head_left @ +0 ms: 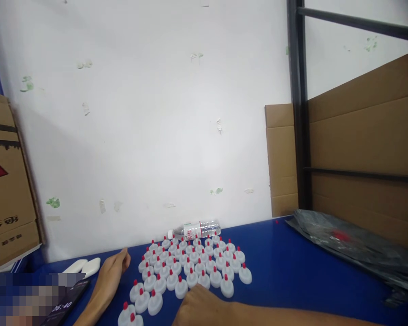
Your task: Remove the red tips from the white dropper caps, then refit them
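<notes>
Several white caps with red tips (pixel 190 267) stand in close rows on the blue table (pixel 292 271). My left hand (pixel 110 274) lies flat on the table just left of the caps, fingers stretched out and holding nothing. My right hand (pixel 199 305) rests at the near edge of the rows. Its fingers are curled under against the front caps, and what they hold, if anything, is hidden. Behind the rows, a clear water bottle (pixel 197 229) lies on its side against the white wall.
A dark phone (pixel 68 301) with a lit display and two white oblong pieces (pixel 86 266) lie left of my left hand. A cardboard box (pixel 7 190) stands at the left. At the right are cardboard sheets (pixel 360 136), a black metal frame (pixel 301 113) and a grey plastic bag (pixel 353 249).
</notes>
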`<state>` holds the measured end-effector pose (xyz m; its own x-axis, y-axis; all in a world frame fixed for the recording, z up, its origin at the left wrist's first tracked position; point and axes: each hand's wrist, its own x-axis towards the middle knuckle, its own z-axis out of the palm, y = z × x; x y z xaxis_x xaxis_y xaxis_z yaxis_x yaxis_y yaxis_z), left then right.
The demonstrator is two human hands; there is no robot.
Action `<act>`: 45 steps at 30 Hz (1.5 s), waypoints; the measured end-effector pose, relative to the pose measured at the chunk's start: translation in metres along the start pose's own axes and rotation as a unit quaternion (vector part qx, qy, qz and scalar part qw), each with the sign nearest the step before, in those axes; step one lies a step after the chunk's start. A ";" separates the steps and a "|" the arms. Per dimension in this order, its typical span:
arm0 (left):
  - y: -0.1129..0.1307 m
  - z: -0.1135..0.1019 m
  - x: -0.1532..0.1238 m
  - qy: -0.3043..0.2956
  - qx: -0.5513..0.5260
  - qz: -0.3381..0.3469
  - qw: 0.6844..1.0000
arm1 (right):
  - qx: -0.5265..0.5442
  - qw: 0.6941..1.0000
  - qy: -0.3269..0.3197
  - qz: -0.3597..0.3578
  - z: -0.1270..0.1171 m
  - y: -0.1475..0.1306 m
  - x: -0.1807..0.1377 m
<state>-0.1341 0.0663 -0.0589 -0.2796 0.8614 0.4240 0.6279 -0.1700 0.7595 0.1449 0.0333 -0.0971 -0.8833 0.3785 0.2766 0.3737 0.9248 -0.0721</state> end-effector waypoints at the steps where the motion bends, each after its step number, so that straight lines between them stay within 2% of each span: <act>1: 0.002 -0.002 -0.001 0.009 0.022 0.016 1.000 | -0.001 1.000 0.001 -0.003 0.000 0.000 0.000; 4: 0.008 -0.010 -0.005 0.020 0.085 0.068 0.994 | 0.002 1.000 -0.002 -0.009 -0.002 0.000 0.000; 6: 0.014 -0.014 -0.010 0.004 0.125 0.118 0.985 | 0.006 1.000 -0.002 -0.008 -0.004 -0.001 -0.001; 11: 0.035 -0.016 -0.029 -0.109 0.209 0.268 0.934 | 0.012 1.000 0.003 0.002 -0.012 -0.006 -0.006; 16: 0.052 -0.004 -0.047 -0.171 0.258 0.354 0.883 | 0.016 1.000 0.010 0.010 -0.025 -0.012 -0.011; 28: 0.069 0.002 -0.060 -0.195 0.324 0.370 0.848 | 0.014 1.000 0.002 0.012 -0.033 -0.017 -0.013; 34: 0.067 0.002 -0.062 -0.178 0.314 0.383 0.850 | 0.004 0.997 -0.001 0.082 -0.040 -0.024 -0.013; 40: 0.081 0.003 -0.074 -0.145 0.235 0.450 0.849 | 0.050 0.981 0.054 0.178 -0.037 -0.026 -0.016; 45: 0.096 0.009 -0.085 -0.143 0.209 0.470 0.845 | 0.089 0.978 0.063 0.177 -0.036 -0.026 -0.018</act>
<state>-0.0440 -0.0190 -0.0264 0.6354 0.5301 0.5615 0.6938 -0.7111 -0.1137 0.1610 0.0014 -0.0659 -0.6614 0.6788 0.3190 0.5849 0.7330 -0.3472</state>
